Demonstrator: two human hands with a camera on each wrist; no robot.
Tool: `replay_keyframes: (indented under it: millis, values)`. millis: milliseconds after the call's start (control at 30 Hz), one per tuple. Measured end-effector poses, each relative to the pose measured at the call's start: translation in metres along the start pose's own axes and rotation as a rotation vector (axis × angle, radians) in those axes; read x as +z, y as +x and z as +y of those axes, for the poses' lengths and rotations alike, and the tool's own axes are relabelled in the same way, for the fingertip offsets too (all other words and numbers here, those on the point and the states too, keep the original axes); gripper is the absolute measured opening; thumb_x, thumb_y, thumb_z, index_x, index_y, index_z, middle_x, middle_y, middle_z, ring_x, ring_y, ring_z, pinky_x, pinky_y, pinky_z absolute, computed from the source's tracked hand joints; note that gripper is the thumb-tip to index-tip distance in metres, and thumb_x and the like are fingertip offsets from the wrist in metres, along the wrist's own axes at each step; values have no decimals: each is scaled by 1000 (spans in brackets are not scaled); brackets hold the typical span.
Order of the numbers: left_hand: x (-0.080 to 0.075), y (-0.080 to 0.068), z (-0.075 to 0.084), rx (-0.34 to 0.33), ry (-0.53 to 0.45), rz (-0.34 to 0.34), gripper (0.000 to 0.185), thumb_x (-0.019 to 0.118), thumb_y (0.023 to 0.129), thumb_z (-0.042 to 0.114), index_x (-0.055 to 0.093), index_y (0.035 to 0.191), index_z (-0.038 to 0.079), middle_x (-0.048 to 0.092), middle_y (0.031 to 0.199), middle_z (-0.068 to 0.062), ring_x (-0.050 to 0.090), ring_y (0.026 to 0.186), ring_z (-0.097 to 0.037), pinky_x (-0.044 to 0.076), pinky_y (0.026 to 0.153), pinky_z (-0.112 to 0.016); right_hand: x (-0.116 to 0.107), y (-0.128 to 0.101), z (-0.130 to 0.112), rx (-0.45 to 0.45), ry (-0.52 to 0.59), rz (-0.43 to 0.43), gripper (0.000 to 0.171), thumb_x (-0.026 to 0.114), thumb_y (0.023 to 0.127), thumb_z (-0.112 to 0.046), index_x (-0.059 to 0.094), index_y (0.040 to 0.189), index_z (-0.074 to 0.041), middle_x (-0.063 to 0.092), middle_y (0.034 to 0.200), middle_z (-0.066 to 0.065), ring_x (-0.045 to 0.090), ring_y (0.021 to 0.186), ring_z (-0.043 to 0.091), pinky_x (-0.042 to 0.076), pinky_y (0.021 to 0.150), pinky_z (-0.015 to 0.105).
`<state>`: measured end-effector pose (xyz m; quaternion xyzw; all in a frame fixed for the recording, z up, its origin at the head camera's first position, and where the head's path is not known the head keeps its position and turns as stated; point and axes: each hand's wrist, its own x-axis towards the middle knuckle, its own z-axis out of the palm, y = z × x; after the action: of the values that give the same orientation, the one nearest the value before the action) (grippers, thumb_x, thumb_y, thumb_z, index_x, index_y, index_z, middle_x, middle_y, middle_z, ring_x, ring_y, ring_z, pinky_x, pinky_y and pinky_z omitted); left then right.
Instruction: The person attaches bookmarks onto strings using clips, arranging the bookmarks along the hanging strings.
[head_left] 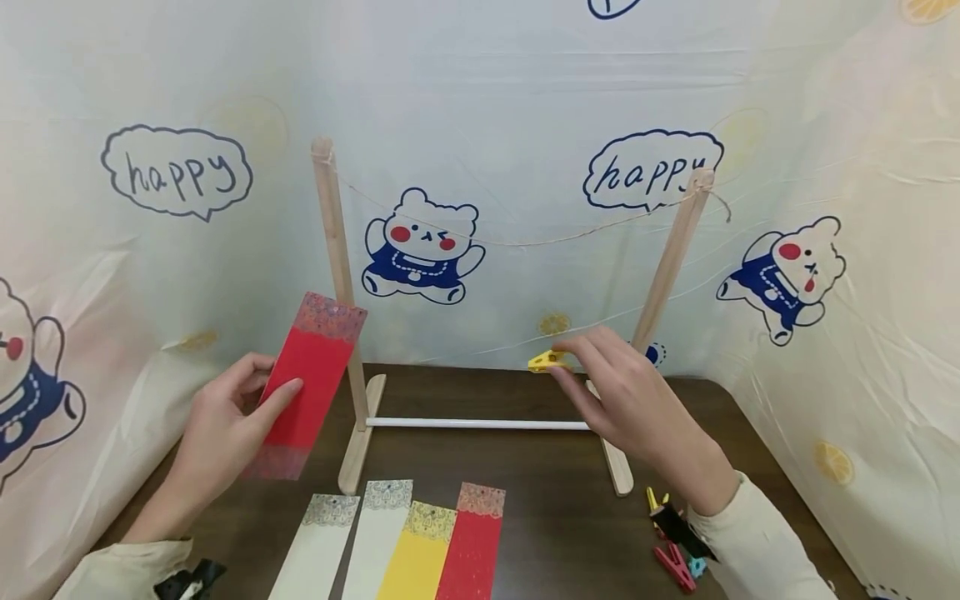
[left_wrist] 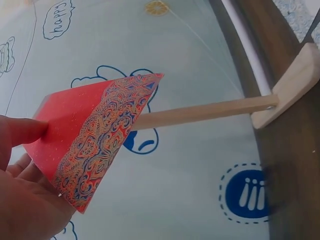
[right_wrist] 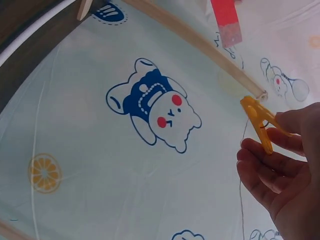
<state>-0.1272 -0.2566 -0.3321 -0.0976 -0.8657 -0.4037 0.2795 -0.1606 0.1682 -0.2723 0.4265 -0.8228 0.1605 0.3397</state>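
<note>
A red paper strip [head_left: 313, 383] with a patterned lace-like band at its top is pinched between the thumb and fingers of my left hand [head_left: 228, 425]. The strip is tilted and held up in front of the left wooden post [head_left: 333, 225]. My right hand [head_left: 630, 400] pinches a small yellow clothespin [right_wrist: 260, 122] by its handles, in the air left of the right post [head_left: 671, 267]. Above both hands a thin string [head_left: 525, 243] sags between the post tops. Nothing hangs on the string.
Two white strips, a yellow strip [head_left: 422, 554] and another red strip [head_left: 472, 546] lie on the dark table [head_left: 555, 517] at the front. Several coloured clothespins [head_left: 673, 567] lie at the right, partly behind the sleeve. A white rod [head_left: 480, 424] joins the stand's feet.
</note>
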Motion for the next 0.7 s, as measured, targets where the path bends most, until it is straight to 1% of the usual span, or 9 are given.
replay_keyframes:
  millis: [33,100,200,267,333,433,533,700]
  values:
    - [0,3,1,10,-4,3,23,73,91,11,62,111,7,74,87,-9,66,63,-11,53,56,-20,-1,4,0,-7,6,1,44,45,104,-42,65,114,-4,66,107,6,60,96,20,56,79,35]
    - [0,8,3,25,-7,8,23,73,91,10,62,110,7,74,88,-10,66,63,-10,54,56,-19,-1,10,-2,-16,18,-3,41,46,105,-39,64,114,-4,65,107,6,59,97,19,55,79,34]
    - [0,14,6,30,-4,3,25,72,92,11,61,113,6,74,92,-12,67,65,-8,54,57,-19,-2,19,-4,-19,38,-22,28,58,102,-28,64,115,-5,64,108,5,57,97,17,55,79,32]
    - [0,18,7,30,0,-1,26,71,92,13,61,115,6,74,95,-14,66,67,-7,54,57,-19,-2,25,-6,-21,44,-29,24,67,97,-21,65,115,-5,65,109,5,57,97,16,55,79,30]
    - [0,21,8,36,7,1,27,71,93,14,60,116,5,74,97,-14,66,69,-4,53,59,-17,-1,31,-7,-25,44,-23,28,75,90,-14,65,114,-5,65,109,5,58,96,17,56,78,30]
    - [0,27,10,57,3,12,28,71,92,12,60,117,4,74,98,-15,65,71,-1,53,61,-14,-1,42,-5,-23,55,7,37,81,83,-9,64,116,-4,66,108,8,60,96,18,57,77,32]
    - [-1,34,11,68,-8,25,30,71,92,11,60,119,4,73,100,-15,64,74,2,52,63,-13,1,55,1,-3,133,46,42,82,82,-7,62,118,-3,66,111,9,62,95,18,58,77,33]
    - [-6,47,14,49,-48,46,35,71,92,13,59,124,5,72,108,-17,65,79,3,52,66,-12,10,80,10,35,320,131,37,80,84,-6,67,117,0,71,113,10,65,93,16,56,81,32]
